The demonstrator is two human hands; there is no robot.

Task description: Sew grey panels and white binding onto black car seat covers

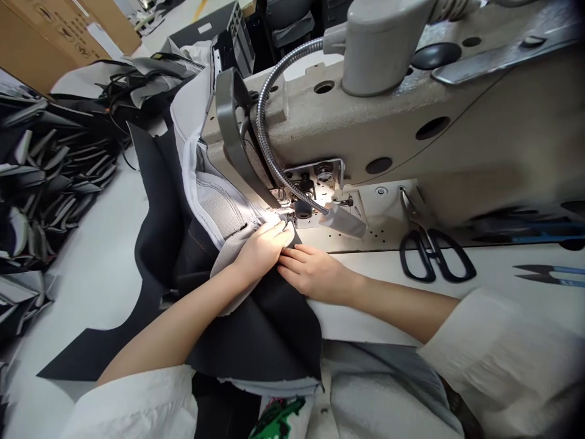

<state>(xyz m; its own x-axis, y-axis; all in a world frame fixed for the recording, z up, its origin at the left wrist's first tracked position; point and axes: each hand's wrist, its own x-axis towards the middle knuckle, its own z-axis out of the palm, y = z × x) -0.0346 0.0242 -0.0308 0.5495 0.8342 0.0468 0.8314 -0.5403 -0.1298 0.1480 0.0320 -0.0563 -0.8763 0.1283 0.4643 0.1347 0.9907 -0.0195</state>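
A large black fabric piece with grey lining lies on the sewing machine's bed and drapes over the table's front edge. My left hand presses on the fabric just before the needle area, its fingers together at the lit presser foot. Close beside it, my right hand rests on the black fabric's right edge with fingers held together, gripping or pressing the cloth. The fingertips of both hands nearly meet. A small lamp on a bent metal neck lights the spot.
Black-handled scissors lie on the machine bed at the right, with thread snips farther right. Stacked fabric pieces fill the left side. A cardboard box and a grey crate stand behind. The machine body spans the back right.
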